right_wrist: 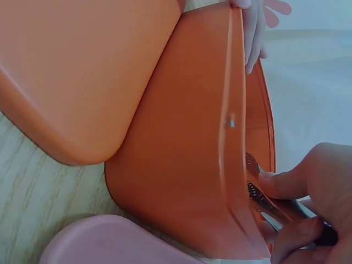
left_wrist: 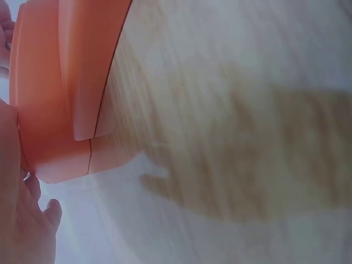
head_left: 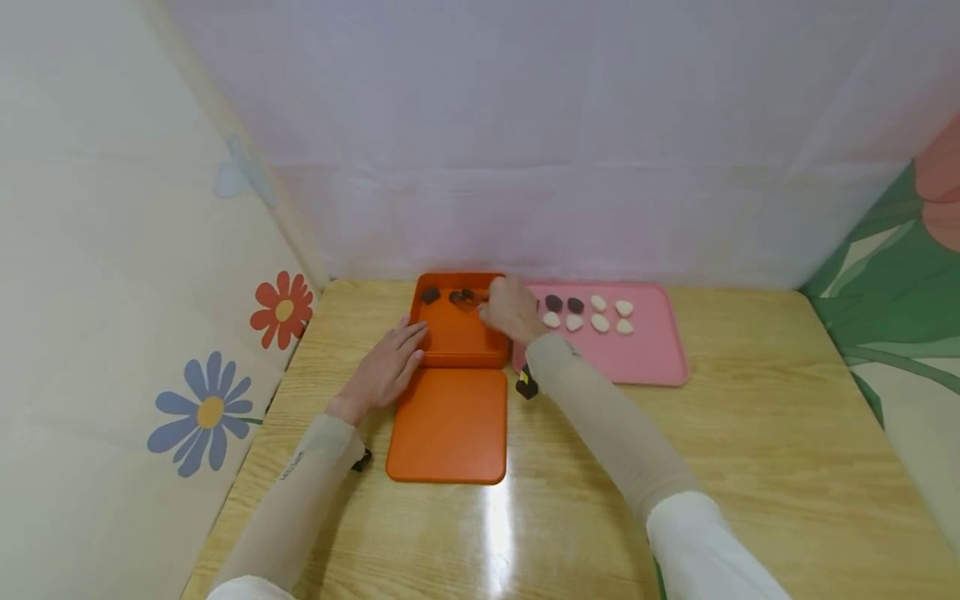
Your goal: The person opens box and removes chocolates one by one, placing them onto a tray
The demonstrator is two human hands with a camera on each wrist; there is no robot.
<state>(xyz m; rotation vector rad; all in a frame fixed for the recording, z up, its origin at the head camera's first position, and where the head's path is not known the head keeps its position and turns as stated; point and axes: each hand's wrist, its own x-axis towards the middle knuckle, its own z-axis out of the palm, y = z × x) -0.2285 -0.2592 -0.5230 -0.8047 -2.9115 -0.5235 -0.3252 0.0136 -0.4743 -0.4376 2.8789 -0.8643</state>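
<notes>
At the back of the table stands an open orange box [head_left: 457,337], with a dark brown piece [head_left: 430,295] near its far left corner. My left hand [head_left: 386,367] rests at the box's left side, its fingers extended over the rim. My right hand [head_left: 513,310] is over the box's right side and grips metal tongs [right_wrist: 286,209] with slotted tips, which reach inside. Another dark piece [head_left: 457,297] is at the tips; whether they pinch it, I cannot tell. Beneath my right forearm lies a pink tray [head_left: 637,358] bearing several dark and white pieces in rows.
An orange lid [head_left: 448,425] lies flat against the front of the box. A pale cloth wall [head_left: 525,208] rises right behind the box and tray. To the left is a wall with painted flowers [head_left: 210,412]. The wooden table [head_left: 757,433] extends to the right.
</notes>
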